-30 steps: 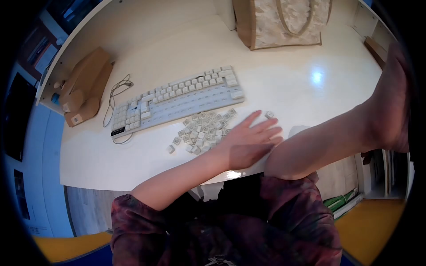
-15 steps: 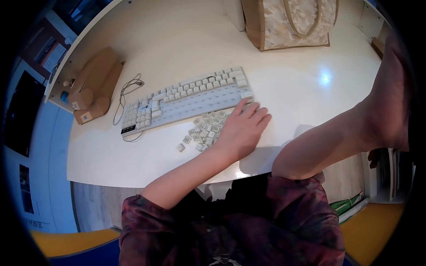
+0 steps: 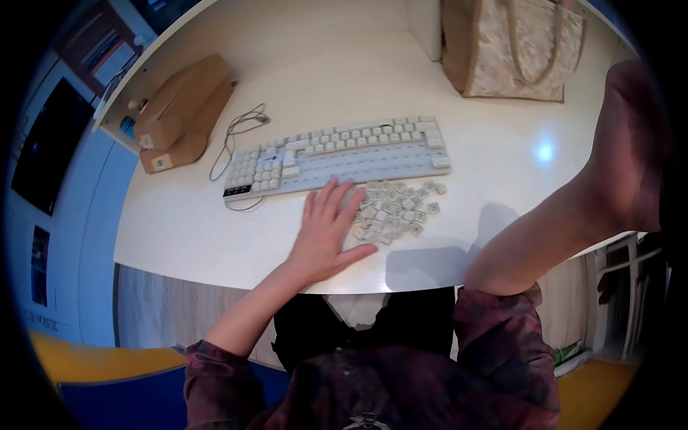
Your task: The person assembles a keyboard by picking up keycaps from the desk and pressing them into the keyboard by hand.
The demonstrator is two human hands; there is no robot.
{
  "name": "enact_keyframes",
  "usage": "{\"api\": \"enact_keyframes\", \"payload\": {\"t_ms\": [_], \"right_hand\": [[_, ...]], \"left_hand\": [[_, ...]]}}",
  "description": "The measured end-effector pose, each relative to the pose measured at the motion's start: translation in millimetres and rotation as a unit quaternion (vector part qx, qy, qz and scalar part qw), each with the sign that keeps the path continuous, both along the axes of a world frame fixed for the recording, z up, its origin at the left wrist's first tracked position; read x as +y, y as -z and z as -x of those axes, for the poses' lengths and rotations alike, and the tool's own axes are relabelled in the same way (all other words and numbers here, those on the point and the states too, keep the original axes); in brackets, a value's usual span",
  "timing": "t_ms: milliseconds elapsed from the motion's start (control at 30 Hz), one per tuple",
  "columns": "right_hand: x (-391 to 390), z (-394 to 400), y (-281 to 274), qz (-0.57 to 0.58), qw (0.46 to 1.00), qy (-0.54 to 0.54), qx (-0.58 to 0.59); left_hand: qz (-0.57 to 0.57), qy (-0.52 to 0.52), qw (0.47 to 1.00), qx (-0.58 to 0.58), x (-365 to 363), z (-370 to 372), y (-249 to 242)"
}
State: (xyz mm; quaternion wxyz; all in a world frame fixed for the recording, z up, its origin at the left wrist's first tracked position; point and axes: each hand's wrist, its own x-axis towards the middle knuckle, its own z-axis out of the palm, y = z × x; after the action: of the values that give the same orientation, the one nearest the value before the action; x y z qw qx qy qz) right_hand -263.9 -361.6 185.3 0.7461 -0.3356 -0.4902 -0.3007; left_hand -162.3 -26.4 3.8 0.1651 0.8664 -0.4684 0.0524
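Observation:
My left hand (image 3: 326, 233) lies on the desk with its fingers spread and holds nothing. Its fingertips reach the front edge of a white keyboard (image 3: 365, 163), and its index finger and thumb border a pile of loose keycaps (image 3: 401, 208). Many keys are off the keyboard's lower rows, leaving bare sockets; the top row and the number pad still carry caps. My right arm is bent upward with the elbow near the desk edge. My right hand (image 3: 634, 136) is raised close to the camera at the right edge, its fingers hidden in the dark border.
On the white desk (image 3: 322, 79), a cable (image 3: 233, 136) loops left of the keyboard. Brown cardboard packaging (image 3: 186, 115) stands at the far left. A patterned tote bag (image 3: 516, 54) stands at the back right, beside an upright panel. Shelving rises along the back.
My left hand has moved left from the keyboard's right end, past the keycap pile, and its fingers have spread. The view has shifted slightly. My right arm stays raised.

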Motion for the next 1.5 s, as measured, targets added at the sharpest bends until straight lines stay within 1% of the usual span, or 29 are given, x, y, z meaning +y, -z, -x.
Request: {"api": "enact_keyframes", "payload": {"t_ms": [133,267,367,433,467,533,567,600,633,667,700,733,767,833,867,933,1033,1133,1233,1333,1500], "right_hand": [[21.9,-17.4,-6.0,0.012,1.000,-0.020,0.006],[49.6,-38.0,-11.1,0.022,0.999,-0.030,0.016],[75.4,-58.5,-8.3,0.022,0.999,-0.019,0.040],[95.8,-74.0,-3.8,0.023,0.997,0.015,0.070],[108.7,-83.6,2.2,0.026,0.993,0.057,0.100],[133.6,-100.8,18.0,0.048,0.971,0.157,0.175],[147.2,-108.7,27.6,0.075,0.956,0.192,0.210],[159.8,-114.2,35.4,0.142,0.927,0.246,0.246],[171.7,-122.4,43.7,0.196,0.914,0.244,0.258],[179.8,-129.0,53.7,0.258,0.884,0.281,0.270],[185.5,-136.5,64.2,0.319,0.852,0.326,0.258],[189.0,-143.9,73.0,0.346,0.831,0.368,0.232],[193.4,-148.1,81.0,0.374,0.809,0.403,0.209],[196.7,-154.8,88.7,0.380,0.799,0.415,0.214],[197.3,-157.7,90.5,0.381,0.793,0.423,0.215],[198.6,-159.1,91.7,0.377,0.795,0.419,0.223],[200.7,-160.7,96.3,0.369,0.799,0.419,0.221],[201.0,-161.9,98.3,0.364,0.803,0.425,0.203],[201.0,-161.7,96.9,0.357,0.807,0.435,0.178],[200.5,-162.2,95.9,0.358,0.803,0.455,0.141],[199.5,-161.4,94.8,0.368,0.794,0.471,0.113]], "left_hand": [[0.005,0.018,1.000,-0.016,-14.8,-0.3,4.8],[0.032,0.039,0.999,0.011,-14.0,-3.3,-2.2],[0.074,0.035,0.996,-0.034,-8.3,-32.0,-16.6],[0.196,0.018,0.978,-0.067,-0.8,-64.1,-31.7],[0.261,0.007,0.962,-0.076,1.9,-84.4,-34.3],[0.366,-0.047,0.927,-0.063,11.5,-120.2,-37.1],[0.402,-0.054,0.913,-0.039,18.3,-128.8,-34.8],[0.437,-0.059,0.897,-0.016,24.3,-137.1,-33.8],[0.471,-0.064,0.880,0.010,28.0,-144.5,-32.0],[0.479,-0.057,0.875,0.044,30.1,-147.9,-25.7],[0.488,-0.050,0.868,0.078,32.3,-148.0,-16.8],[0.495,-0.047,0.860,0.114,34.9,-146.1,-13.4],[0.506,-0.027,0.840,0.194,39.6,-144.7,-10.4],[0.523,0.019,0.781,0.341,46.2,-135.7,-27.7],[0.530,0.049,0.766,0.360,46.6,-133.0,-31.6],[0.540,0.111,0.735,0.396,42.3,-127.3,-37.2],[0.521,0.109,0.730,0.429,41.1,-119.4,-40.5],[0.531,0.123,0.715,0.438,41.5,-120.3,-40.5],[0.522,0.127,0.696,0.476,40.5,-117.7,-43.6],[0.519,0.138,0.688,0.489,41.0,-116.5,-44.1],[0.514,0.138,0.695,0.483,41.1,-115.3,-45.1]]}}
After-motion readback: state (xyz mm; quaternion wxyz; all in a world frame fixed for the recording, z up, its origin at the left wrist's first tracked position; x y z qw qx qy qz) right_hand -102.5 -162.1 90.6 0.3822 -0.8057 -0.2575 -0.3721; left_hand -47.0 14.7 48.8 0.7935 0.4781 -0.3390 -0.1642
